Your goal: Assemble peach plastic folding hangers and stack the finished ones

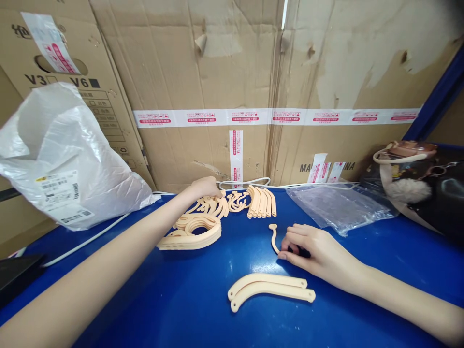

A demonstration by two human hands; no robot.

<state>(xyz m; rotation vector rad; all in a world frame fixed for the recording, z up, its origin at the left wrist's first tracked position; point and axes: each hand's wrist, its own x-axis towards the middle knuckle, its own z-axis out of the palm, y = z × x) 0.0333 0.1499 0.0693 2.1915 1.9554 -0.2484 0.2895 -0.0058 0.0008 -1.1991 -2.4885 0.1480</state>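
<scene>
My right hand [313, 249] pinches the lower end of a thin, S-curved cream plastic hook [274, 238] between thumb and fingers, low over the blue table. On the table in front of me, two longer curved cream plastic arms [270, 287] lie side by side, with a hole at each visible end. My left hand [206, 187] reaches far forward, its fingers curled down at a heap of curved cream pieces [213, 207]; what they grip is hidden. Nearer than that heap sits a stack of looped cream plastic frames [201, 237].
Small cream hooks [237, 200] and a row of curved arms [261, 202] lie beside the heap. A clear plastic bag [340, 205] and a dark bag [431, 193] are at right. A white plastic sack [68, 159] stands left. Large cardboard boxes [203, 72] wall the back.
</scene>
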